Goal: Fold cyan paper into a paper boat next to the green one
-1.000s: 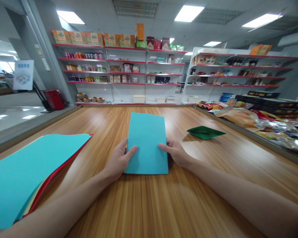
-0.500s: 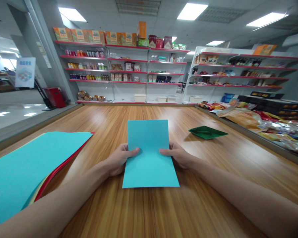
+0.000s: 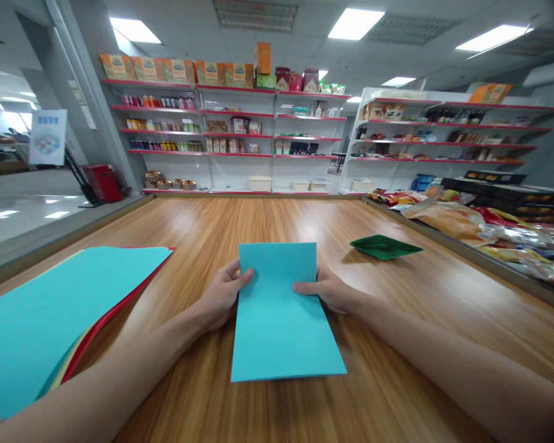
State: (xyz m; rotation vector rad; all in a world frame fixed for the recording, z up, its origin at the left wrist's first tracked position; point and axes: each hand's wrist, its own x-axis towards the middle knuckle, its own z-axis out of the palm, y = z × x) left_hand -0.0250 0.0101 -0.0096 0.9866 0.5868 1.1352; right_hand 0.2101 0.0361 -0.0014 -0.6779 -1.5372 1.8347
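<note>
A light-blue sheet of paper [image 3: 284,332] is held between both hands over the wooden table. It bends across the middle, its far part tilted up and its near part sloping toward me. My left hand [image 3: 224,292] pinches the left edge, thumb on top and fingers behind. On the right edge, my right hand [image 3: 335,289] grips the same way, its fingers partly hidden by the paper. Right of the hands and farther off, a folded green paper boat [image 3: 385,247] rests on the table, touched by neither hand.
A stack of coloured paper [image 3: 87,295], blue on top with red and cream below, lies at the left. Packaged snacks [image 3: 461,224] fill the area past the table's right rim. Stocked shelves [image 3: 240,135] stand behind the wooden table [image 3: 203,387].
The blue sheet has come down and nearer to me, its upright far part now looking shorter. My left thumb has shifted slightly up and left. The green paper boat stays put.
</note>
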